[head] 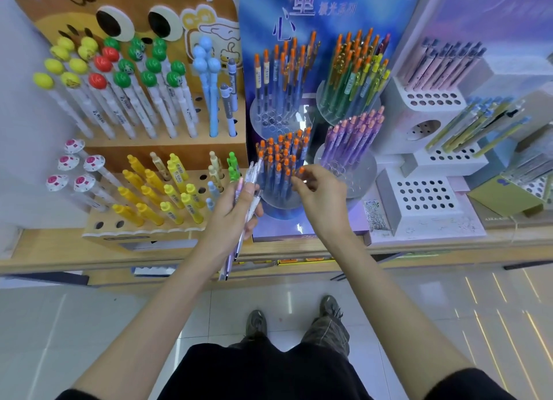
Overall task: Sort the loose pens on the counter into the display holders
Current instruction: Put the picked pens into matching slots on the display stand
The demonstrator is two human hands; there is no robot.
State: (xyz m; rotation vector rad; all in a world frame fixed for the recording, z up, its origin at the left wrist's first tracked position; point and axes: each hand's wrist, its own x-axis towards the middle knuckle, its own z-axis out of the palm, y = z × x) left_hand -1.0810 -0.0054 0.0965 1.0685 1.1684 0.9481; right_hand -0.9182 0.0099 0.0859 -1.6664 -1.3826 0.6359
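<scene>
Left hand (236, 209) grips pens (250, 176); right hand (321, 196) pinches orange-capped pen (301, 170).

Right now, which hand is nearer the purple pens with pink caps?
Right. The right hand is just beside the purple pens, pinching an orange-capped pen next to them. The left hand, gripping a pen bundle, is farther off, beyond the orange-capped cluster.

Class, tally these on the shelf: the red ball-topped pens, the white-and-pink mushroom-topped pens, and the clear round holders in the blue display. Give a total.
red ball-topped pens: 3
white-and-pink mushroom-topped pens: 5
clear round holders: 4
Total: 12
</scene>
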